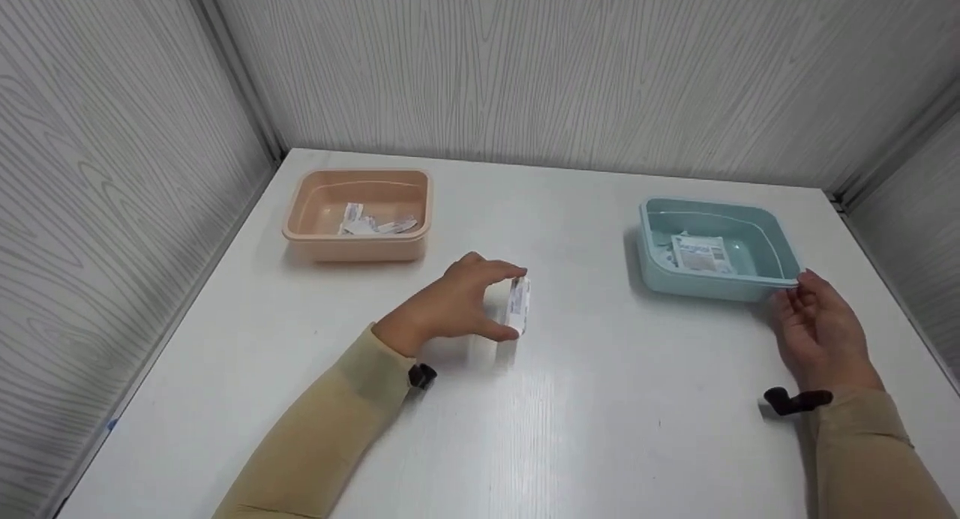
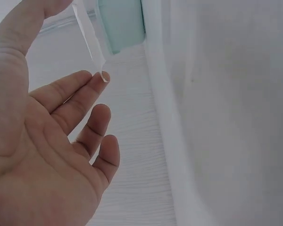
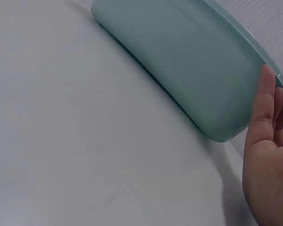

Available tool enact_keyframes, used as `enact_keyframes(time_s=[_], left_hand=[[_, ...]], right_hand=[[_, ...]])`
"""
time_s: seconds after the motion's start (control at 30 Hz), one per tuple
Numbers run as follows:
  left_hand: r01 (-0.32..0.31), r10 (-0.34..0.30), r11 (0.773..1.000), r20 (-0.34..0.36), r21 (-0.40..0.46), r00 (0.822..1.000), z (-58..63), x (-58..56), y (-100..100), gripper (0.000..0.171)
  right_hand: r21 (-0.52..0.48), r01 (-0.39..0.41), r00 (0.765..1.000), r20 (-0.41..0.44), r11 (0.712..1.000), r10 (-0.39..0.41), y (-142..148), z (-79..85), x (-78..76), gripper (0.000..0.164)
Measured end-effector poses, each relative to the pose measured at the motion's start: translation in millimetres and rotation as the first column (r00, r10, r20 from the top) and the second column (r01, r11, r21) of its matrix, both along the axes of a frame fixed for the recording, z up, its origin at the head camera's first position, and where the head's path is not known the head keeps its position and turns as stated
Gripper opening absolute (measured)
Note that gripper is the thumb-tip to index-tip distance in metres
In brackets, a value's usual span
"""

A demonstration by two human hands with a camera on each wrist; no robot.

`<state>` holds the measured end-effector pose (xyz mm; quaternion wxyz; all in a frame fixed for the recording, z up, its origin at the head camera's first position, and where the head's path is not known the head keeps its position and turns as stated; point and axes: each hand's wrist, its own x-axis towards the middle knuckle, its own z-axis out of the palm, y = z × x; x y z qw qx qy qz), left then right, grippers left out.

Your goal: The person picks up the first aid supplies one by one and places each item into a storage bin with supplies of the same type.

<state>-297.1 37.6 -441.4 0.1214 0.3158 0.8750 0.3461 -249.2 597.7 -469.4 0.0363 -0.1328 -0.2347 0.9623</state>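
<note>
My left hand [image 1: 457, 301] holds a small white packet [image 1: 517, 305] with printing on it, pinched at its two ends between thumb and fingertips, just above the table. Seen from the left wrist, the packet [image 2: 88, 35] shows as a thin pale edge from thumb to fingertip, and the lower two fingers are bent and free of it. My right hand [image 1: 825, 324] grips the near right corner of a teal plastic basin [image 1: 720, 288]. In the right wrist view one finger of the right hand [image 3: 269, 174] lies along the basin's outer wall [image 3: 179, 56]. Inside the basin lies a larger printed packet [image 1: 701, 253].
A peach plastic basin [image 1: 356, 250] stands at the back left, with several small white packets [image 1: 364, 224] in it. Both basins are on a white table [image 1: 585, 399]. Grey wood-grain panels [image 1: 525, 69] enclose its back and sides.
</note>
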Motion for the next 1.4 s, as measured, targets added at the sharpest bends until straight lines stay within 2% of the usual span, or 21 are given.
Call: enact_keyframes(time_s=[0.17,0.33,0.67,0.8,0.97,1.07,1.2,1.3,1.4], left_hand=[[-0.111,0.112,0.994,-0.021,0.023,0.994,19.5,-3.0,-15.1,0.095],[-0.167,0.169,0.985,-0.082,0.033,0.982,34.3,-8.9,-32.9,0.095],[-0.297,0.299,0.954,-0.119,0.039,0.947,59.0,-37.3,-73.0,0.093],[-0.332,0.343,0.938,-0.134,0.098,0.930,59.1,-47.1,-92.1,0.086],[-0.345,0.369,0.924,-0.146,0.167,0.918,51.1,-57.6,-111.4,0.075],[-0.373,0.394,0.915,-0.136,0.154,0.909,46.5,-63.3,-121.8,0.077],[-0.426,0.439,0.894,-0.076,0.139,0.895,44.0,-71.4,-134.3,0.083],[-0.465,0.475,0.875,-0.049,0.135,0.879,43.1,-77.9,-142.0,0.085],[-0.499,0.507,0.859,-0.057,0.116,0.860,40.9,-85.1,-149.8,0.086]], right_hand=[[0.016,-0.015,1.000,0.016,1.000,0.015,-1.3,3.4,-3.0,0.016],[0.012,-0.032,0.999,0.037,0.999,0.032,-0.7,7.6,-1.0,0.015],[-0.025,-0.044,0.999,0.026,0.999,0.045,3.8,14.8,-0.4,0.018],[-0.020,-0.049,0.999,0.016,0.999,0.049,1.1,13.1,-0.2,0.018],[-0.012,-0.051,0.999,0.019,0.999,0.051,-0.3,6.9,3.6,0.016],[-0.015,-0.057,0.998,0.020,0.998,0.057,0.3,3.7,5.6,0.016],[-0.019,-0.055,0.998,0.015,0.998,0.055,0.4,3.1,6.2,0.017],[-0.025,-0.050,0.999,0.013,0.998,0.050,0.3,5.0,5.2,0.018],[-0.021,-0.054,0.999,0.004,0.998,0.054,0.1,7.7,3.0,0.017]])
